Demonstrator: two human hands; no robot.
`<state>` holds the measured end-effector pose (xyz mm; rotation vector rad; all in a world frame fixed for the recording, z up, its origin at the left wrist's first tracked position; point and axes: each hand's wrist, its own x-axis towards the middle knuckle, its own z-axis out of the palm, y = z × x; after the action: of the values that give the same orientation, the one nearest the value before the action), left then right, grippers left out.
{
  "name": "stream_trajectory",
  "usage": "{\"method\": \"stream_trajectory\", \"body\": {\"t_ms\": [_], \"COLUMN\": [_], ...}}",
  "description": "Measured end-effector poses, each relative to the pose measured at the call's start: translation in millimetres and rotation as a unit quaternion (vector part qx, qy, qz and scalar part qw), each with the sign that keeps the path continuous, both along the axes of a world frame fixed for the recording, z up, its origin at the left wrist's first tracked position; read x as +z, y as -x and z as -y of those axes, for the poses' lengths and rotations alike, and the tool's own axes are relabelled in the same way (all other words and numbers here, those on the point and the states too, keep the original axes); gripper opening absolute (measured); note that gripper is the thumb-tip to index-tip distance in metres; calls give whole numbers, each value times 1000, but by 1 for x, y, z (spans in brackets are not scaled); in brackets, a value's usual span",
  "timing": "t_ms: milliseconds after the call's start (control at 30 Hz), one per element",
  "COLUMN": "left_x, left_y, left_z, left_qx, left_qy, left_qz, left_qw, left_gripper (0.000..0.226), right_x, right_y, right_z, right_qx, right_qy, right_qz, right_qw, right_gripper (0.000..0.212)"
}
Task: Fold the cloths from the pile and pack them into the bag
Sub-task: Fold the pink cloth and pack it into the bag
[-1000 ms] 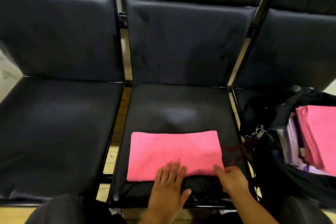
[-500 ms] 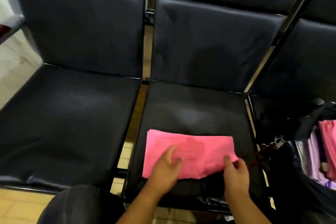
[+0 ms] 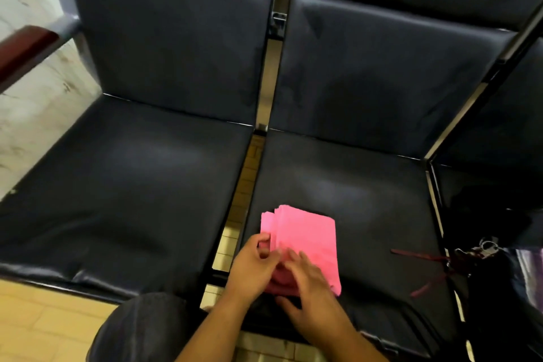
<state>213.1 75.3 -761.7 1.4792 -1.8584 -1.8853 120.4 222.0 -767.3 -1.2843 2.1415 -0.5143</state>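
Dark padded bench seat (image 3: 367, 185) carries 1 pink cloth (image 3: 308, 238), already folded into a small rectangle near its front edge. Left hand (image 3: 252, 267) pinches its left edge; right hand (image 3: 311, 294) lies across the near corner, grip unclear. Packing it into the black bag (image 3: 499, 288) at right seems all that is left

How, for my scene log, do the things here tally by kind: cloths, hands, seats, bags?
Pink cloth: 1
Hands: 2, left hand, right hand
Seats: 3, left seat, middle seat, right seat cut off
Bag: 1, cut off
Total: 7
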Motion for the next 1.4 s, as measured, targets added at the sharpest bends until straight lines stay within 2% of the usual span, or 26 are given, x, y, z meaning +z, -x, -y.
{"method": "stream_trajectory", "body": {"t_ms": [67,133,267,400,567,700,800,900,1033,1233,1300,1400], "left_x": [3,4,15,17,23,15,16,16,13,8,6,7], "left_y": [3,4,2,-6,-15,-22,-17,-10,-5,-2,0,5], "left_z": [-3,-5,-12,-14,-15,-20,-22,-24,-29,-40,-41,-43], "left_qx": [-6,-2,-10,0,-2,-48,-77,-109,-114,-135,-140,-144], "left_qy": [49,68,71,68,70,87,111,128,93,76,80,95], "left_qz": [25,34,10,-7,3,57,66,69,51,53,63,84], "left_qw": [998,997,997,998,998,993,989,983,988,987,985,981], "left_gripper": [36,37,41,46,44,54,58,59,60,63,63,65], "right_x": [-8,-20,-20,-13,-16,-16,-14,-14,-18,-9,-7,-17], "right_y": [7,17,26,26,27,26,27,33,40,48,48,46], "right_z": [-19,-34,-40,-29,-24,-24,-27,-32,-36,-44,-47,-56], "right_qx": [-39,-118,-231,-273,-365,-345,-311,-328,-354,-387,-356,-302], "right_qy": [55,61,46,23,22,7,23,44,54,7,-9,-12], "right_qz": [-73,-95,-61,-1,14,3,-11,-4,2,71,51,-31], "right_qw": [995,987,970,962,931,939,950,944,934,919,933,953], "right_gripper": [76,79,63,50,40,46,42,37,32,24,27,49]}}
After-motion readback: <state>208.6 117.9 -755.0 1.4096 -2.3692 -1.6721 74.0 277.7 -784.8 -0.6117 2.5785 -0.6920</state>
